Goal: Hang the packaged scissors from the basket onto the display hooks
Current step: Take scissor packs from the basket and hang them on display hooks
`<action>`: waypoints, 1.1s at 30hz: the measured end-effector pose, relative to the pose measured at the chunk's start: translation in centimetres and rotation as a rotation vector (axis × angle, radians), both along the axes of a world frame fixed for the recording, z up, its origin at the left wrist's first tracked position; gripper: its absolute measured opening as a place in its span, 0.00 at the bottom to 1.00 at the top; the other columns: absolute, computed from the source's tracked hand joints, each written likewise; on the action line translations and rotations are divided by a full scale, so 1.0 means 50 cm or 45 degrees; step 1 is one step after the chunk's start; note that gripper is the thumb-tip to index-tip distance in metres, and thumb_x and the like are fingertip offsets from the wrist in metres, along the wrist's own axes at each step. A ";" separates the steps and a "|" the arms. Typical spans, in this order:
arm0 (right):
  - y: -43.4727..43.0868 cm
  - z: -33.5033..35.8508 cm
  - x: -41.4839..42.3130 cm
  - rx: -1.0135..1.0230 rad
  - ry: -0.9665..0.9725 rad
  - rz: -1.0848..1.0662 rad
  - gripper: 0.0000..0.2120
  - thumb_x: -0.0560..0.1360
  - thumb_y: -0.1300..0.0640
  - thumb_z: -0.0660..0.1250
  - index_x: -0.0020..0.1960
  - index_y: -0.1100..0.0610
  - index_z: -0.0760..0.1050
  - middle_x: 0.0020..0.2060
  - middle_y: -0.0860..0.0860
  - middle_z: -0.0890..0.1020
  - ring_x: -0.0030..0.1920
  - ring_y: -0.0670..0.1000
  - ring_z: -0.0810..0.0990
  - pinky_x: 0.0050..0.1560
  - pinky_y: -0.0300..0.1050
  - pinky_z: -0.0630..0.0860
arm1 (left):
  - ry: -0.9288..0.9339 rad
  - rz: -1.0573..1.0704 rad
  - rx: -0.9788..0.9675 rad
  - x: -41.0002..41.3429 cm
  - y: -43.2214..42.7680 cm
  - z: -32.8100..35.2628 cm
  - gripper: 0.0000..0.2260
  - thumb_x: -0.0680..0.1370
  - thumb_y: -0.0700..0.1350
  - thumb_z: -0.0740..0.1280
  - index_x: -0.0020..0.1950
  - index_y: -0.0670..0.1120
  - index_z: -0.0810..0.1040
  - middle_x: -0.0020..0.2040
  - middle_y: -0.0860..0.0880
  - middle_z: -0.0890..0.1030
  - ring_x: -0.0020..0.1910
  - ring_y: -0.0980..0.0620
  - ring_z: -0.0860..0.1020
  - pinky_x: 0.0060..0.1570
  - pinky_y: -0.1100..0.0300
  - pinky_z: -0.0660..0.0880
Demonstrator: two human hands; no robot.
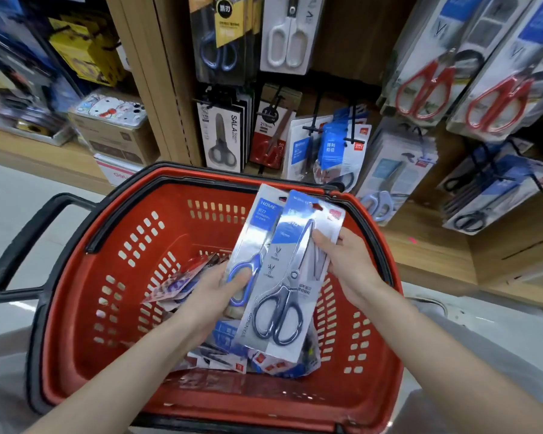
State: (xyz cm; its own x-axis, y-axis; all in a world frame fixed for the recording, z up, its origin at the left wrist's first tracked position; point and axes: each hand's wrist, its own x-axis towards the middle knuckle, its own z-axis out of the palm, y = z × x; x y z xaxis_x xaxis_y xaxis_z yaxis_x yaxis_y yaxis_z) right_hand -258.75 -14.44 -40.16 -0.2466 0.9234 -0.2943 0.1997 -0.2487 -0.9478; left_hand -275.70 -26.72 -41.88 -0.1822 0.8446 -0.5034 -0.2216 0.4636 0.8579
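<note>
Over a red shopping basket I hold two packaged scissors. My left hand grips the pack with blue-handled scissors from below. My right hand pinches the right edge of the pack with dark grey-handled scissors, which overlaps the first one. More scissor packs lie in a heap on the basket floor. Black display hooks stick out of the wooden wall behind the basket, each loaded with hanging scissor packs.
The basket has a black handle folded out to the left. Red-handled scissors hang at the upper right, white ones at the top centre. Cardboard boxes stand on a low wooden shelf at the left.
</note>
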 end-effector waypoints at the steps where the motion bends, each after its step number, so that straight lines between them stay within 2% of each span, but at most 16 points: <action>1: 0.009 0.010 0.005 -0.013 0.038 -0.046 0.06 0.78 0.60 0.64 0.51 0.53 0.79 0.50 0.52 0.84 0.53 0.53 0.82 0.56 0.51 0.77 | -0.004 0.017 0.010 -0.002 0.002 0.002 0.09 0.80 0.45 0.62 0.58 0.45 0.76 0.50 0.42 0.84 0.44 0.44 0.83 0.42 0.51 0.81; 5: 0.047 0.051 0.048 0.096 0.035 -0.128 0.08 0.78 0.62 0.63 0.55 0.55 0.77 0.54 0.53 0.82 0.56 0.54 0.81 0.61 0.54 0.75 | 0.068 0.037 0.040 -0.017 0.011 0.014 0.12 0.78 0.42 0.65 0.61 0.49 0.76 0.51 0.50 0.85 0.49 0.49 0.83 0.51 0.53 0.77; 9: 0.059 0.059 0.077 0.082 -0.069 0.030 0.06 0.79 0.59 0.62 0.52 0.57 0.78 0.54 0.62 0.82 0.55 0.61 0.80 0.61 0.59 0.73 | 0.146 -0.090 0.070 -0.014 0.031 0.038 0.13 0.77 0.38 0.65 0.59 0.51 0.77 0.51 0.53 0.84 0.50 0.52 0.82 0.52 0.54 0.76; 12: 0.045 0.040 0.074 -0.031 -0.031 0.141 0.08 0.80 0.59 0.61 0.55 0.57 0.78 0.55 0.57 0.83 0.54 0.56 0.81 0.62 0.58 0.73 | 0.099 -0.179 0.085 0.003 0.047 0.051 0.17 0.75 0.32 0.65 0.60 0.49 0.75 0.52 0.49 0.84 0.51 0.47 0.82 0.53 0.48 0.78; 14: 0.038 0.034 0.070 -0.064 -0.028 0.201 0.10 0.80 0.59 0.60 0.59 0.57 0.77 0.55 0.55 0.83 0.56 0.57 0.81 0.63 0.60 0.73 | 0.141 -0.271 0.103 0.009 0.053 0.049 0.21 0.74 0.29 0.65 0.60 0.49 0.73 0.54 0.48 0.83 0.53 0.46 0.82 0.56 0.43 0.76; 16: 0.033 0.029 0.067 -0.089 -0.045 0.241 0.11 0.80 0.59 0.60 0.60 0.58 0.76 0.55 0.55 0.83 0.57 0.60 0.80 0.63 0.62 0.72 | 0.203 -0.348 0.118 0.011 0.052 0.046 0.24 0.73 0.29 0.66 0.62 0.53 0.72 0.56 0.51 0.82 0.55 0.50 0.81 0.57 0.43 0.76; 18: 0.024 0.027 0.061 -0.102 -0.042 0.277 0.11 0.80 0.60 0.60 0.61 0.57 0.76 0.55 0.54 0.83 0.57 0.56 0.81 0.63 0.59 0.73 | 0.231 -0.357 0.129 0.013 0.051 0.046 0.26 0.73 0.33 0.67 0.65 0.58 0.70 0.58 0.56 0.81 0.57 0.53 0.80 0.59 0.44 0.75; 21: 0.009 0.029 0.048 -0.057 -0.067 0.290 0.10 0.80 0.61 0.61 0.58 0.55 0.77 0.54 0.52 0.83 0.55 0.53 0.81 0.61 0.54 0.75 | 0.178 -0.216 0.178 0.024 0.058 0.057 0.14 0.78 0.42 0.66 0.62 0.56 0.74 0.56 0.54 0.82 0.55 0.51 0.81 0.60 0.43 0.74; 23: 0.011 0.034 0.043 0.014 -0.092 0.222 0.10 0.79 0.61 0.62 0.58 0.55 0.76 0.53 0.51 0.83 0.55 0.52 0.81 0.61 0.56 0.75 | 0.188 -0.102 0.205 0.027 0.071 0.067 0.09 0.79 0.44 0.64 0.58 0.53 0.78 0.52 0.52 0.84 0.52 0.49 0.82 0.58 0.42 0.75; 26: 0.036 0.069 0.049 0.188 -0.130 0.119 0.11 0.78 0.64 0.63 0.55 0.51 0.75 0.52 0.49 0.82 0.55 0.50 0.80 0.62 0.54 0.74 | 0.241 0.000 0.226 0.028 0.099 0.083 0.08 0.79 0.40 0.64 0.54 0.51 0.79 0.49 0.52 0.85 0.49 0.50 0.83 0.57 0.43 0.76; 28: 0.060 0.104 0.064 0.276 -0.163 0.079 0.10 0.77 0.64 0.63 0.54 0.52 0.74 0.52 0.50 0.82 0.54 0.50 0.80 0.61 0.52 0.74 | 0.259 -0.013 0.273 0.033 0.118 0.096 0.09 0.79 0.39 0.64 0.54 0.52 0.79 0.50 0.53 0.85 0.50 0.51 0.83 0.58 0.44 0.75; 30: 0.085 0.142 0.085 0.327 -0.207 0.051 0.08 0.77 0.62 0.63 0.54 0.53 0.72 0.54 0.52 0.81 0.55 0.50 0.79 0.61 0.53 0.74 | 0.296 -0.041 0.349 0.045 0.141 0.111 0.10 0.79 0.41 0.64 0.55 0.53 0.79 0.52 0.53 0.84 0.53 0.51 0.82 0.60 0.44 0.74; 33: 0.119 0.196 0.122 0.405 -0.177 -0.007 0.06 0.78 0.59 0.62 0.53 0.50 0.72 0.53 0.50 0.81 0.55 0.49 0.79 0.60 0.53 0.75 | 0.291 -0.038 0.442 0.079 0.185 0.141 0.10 0.80 0.43 0.63 0.57 0.54 0.78 0.53 0.53 0.84 0.54 0.50 0.81 0.59 0.43 0.74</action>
State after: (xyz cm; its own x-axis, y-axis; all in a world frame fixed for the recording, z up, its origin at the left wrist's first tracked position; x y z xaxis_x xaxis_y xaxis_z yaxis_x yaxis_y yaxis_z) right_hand -252.67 -8.47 -30.36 -0.2191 0.9754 -0.0222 0.3320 0.0532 -0.9418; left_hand -271.77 -17.49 -34.82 -0.2294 0.9636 -0.1374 0.0021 0.1417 0.9899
